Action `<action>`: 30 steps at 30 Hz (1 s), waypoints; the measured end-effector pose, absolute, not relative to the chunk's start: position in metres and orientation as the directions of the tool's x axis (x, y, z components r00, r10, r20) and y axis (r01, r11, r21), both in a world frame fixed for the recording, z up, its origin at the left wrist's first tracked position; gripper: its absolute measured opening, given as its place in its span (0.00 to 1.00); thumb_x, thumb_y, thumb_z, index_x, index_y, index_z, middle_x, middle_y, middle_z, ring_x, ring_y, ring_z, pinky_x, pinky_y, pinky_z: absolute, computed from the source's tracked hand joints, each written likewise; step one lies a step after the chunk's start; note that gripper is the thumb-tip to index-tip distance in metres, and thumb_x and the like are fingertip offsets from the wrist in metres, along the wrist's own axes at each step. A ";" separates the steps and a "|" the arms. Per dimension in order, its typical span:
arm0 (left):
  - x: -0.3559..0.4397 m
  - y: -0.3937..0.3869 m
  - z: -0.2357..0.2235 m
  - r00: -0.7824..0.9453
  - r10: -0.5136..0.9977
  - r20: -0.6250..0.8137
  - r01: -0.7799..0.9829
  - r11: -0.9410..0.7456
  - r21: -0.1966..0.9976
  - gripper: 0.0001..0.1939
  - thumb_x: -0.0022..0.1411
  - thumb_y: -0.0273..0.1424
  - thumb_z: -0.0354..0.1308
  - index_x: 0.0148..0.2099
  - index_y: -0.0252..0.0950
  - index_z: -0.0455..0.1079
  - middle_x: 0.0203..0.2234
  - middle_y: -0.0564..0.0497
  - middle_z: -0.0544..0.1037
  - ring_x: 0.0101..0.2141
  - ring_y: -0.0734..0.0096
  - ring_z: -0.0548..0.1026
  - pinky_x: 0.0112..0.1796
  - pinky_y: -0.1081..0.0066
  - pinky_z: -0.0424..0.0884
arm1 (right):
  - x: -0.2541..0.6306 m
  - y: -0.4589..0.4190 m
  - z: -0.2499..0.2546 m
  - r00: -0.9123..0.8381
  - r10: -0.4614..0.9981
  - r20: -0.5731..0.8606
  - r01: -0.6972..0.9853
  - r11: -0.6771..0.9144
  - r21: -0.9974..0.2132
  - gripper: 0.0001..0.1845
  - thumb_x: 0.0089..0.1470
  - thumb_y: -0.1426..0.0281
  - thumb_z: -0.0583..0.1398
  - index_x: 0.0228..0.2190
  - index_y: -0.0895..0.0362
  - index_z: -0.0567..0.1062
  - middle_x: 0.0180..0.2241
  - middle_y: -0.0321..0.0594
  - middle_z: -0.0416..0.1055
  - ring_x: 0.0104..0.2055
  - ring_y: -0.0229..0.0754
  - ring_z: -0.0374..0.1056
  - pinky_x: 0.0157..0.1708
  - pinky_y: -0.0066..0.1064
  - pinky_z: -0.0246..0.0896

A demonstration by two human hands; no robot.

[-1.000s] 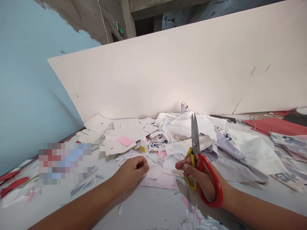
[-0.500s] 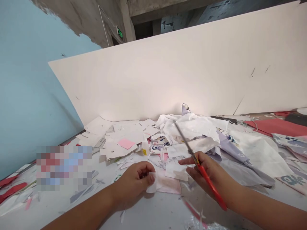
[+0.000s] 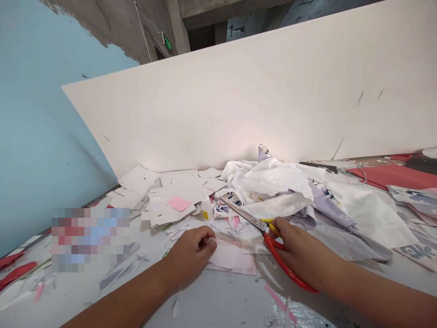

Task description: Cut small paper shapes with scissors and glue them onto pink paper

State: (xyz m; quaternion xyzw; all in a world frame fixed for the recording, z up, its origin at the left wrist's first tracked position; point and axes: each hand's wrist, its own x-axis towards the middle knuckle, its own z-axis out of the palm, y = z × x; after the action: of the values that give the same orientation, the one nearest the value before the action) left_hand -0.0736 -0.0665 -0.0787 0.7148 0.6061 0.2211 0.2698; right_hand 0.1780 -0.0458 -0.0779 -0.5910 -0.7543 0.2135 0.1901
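Observation:
Red-handled scissors (image 3: 269,237) are gripped in my right hand (image 3: 300,248), their blades together and pointing up and left over the scraps. My left hand (image 3: 193,250) is closed, thumb against fingers, on the edge of a small pale piece of fabric (image 3: 225,255). That piece overlaps a pale pink piece (image 3: 244,265) lying on the table. A white scrap (image 3: 251,241) lies beneath the scissors. Beyond my left hand stands a small white bottle with a yellow label (image 3: 205,207).
White card pieces (image 3: 177,189) lie at the back left, with a pink square (image 3: 179,203) on top. Crumpled white cloth (image 3: 273,177) is heaped at the back centre. Red sheets (image 3: 396,176) lie at the right. A white board (image 3: 239,100) rises behind the table.
The scissors have swung lower and flatter, now pointing left, and my right hand has turned with them. My left hand has shifted slightly left and up, still on the pale piece.

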 end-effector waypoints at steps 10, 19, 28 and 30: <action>-0.075 -0.069 -0.080 0.109 0.994 0.028 0.846 -0.107 0.523 0.10 0.57 0.37 0.44 0.33 0.41 0.64 0.18 0.56 0.65 0.21 0.71 0.61 0.24 0.74 0.52 | 0.177 -0.047 -0.090 -0.183 0.979 0.092 0.675 0.193 -0.712 0.07 0.46 0.66 0.57 0.25 0.52 0.61 0.24 0.36 0.68 0.25 0.42 0.62 0.23 0.30 0.52; -0.077 -0.068 -0.080 0.141 0.989 0.039 0.786 -0.136 0.603 0.11 0.57 0.36 0.45 0.27 0.39 0.62 0.21 0.54 0.65 0.24 0.71 0.62 0.25 0.73 0.55 | 0.171 -0.052 -0.077 -0.194 0.981 0.028 -0.002 0.028 -1.000 0.17 0.42 0.55 0.62 0.30 0.54 0.70 0.29 0.36 0.68 0.24 0.36 0.59 0.24 0.28 0.57; -0.057 -0.080 -0.069 0.114 0.993 0.007 0.198 -0.030 0.980 0.07 0.56 0.35 0.51 0.32 0.36 0.63 0.28 0.53 0.69 0.27 0.75 0.64 0.29 0.74 0.59 | 0.163 -0.060 -0.077 -0.332 0.941 -0.059 -0.048 -0.079 -0.996 0.17 0.39 0.60 0.66 0.29 0.54 0.68 0.33 0.38 0.71 0.29 0.39 0.65 0.27 0.29 0.60; -0.046 -0.085 -0.064 0.151 0.988 -0.042 0.055 0.034 0.998 0.10 0.55 0.37 0.53 0.29 0.35 0.61 0.19 0.57 0.64 0.22 0.79 0.60 0.25 0.76 0.57 | 0.161 -0.065 -0.074 -0.383 0.921 -0.068 -0.087 -0.109 -0.990 0.19 0.37 0.61 0.67 0.29 0.54 0.66 0.31 0.37 0.71 0.29 0.38 0.65 0.29 0.29 0.61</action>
State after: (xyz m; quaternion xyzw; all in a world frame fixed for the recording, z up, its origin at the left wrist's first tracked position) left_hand -0.0458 -0.0852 -0.0644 0.5398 0.4827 0.4374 0.5331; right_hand 0.1607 -0.0651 -0.0737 -0.3886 -0.5366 0.6353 0.3968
